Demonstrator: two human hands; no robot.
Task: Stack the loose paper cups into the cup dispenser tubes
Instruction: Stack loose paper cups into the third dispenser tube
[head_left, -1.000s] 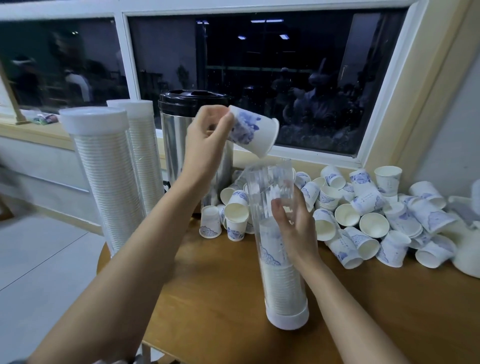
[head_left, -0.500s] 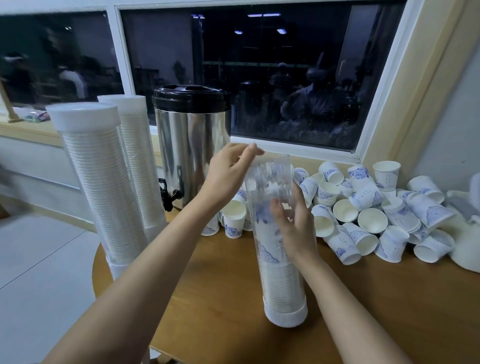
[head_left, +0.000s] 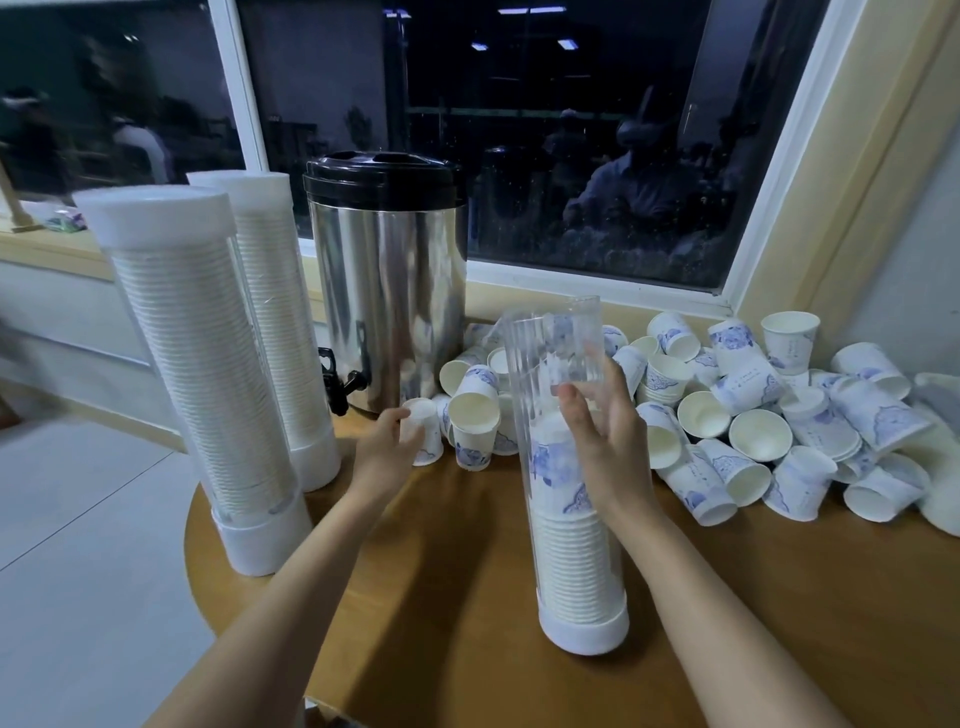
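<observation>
Dozens of loose cups (head_left: 759, 435) are lying heaped at centre right, and I'm judging the open tube (head_left: 571, 561) at centre half filled. My right hand (head_left: 610, 447) is clasping it; my left hand (head_left: 382, 457) is gripping one cup (head_left: 428, 441). Two capped tubes (head_left: 197, 364) at left are standing full.
</observation>
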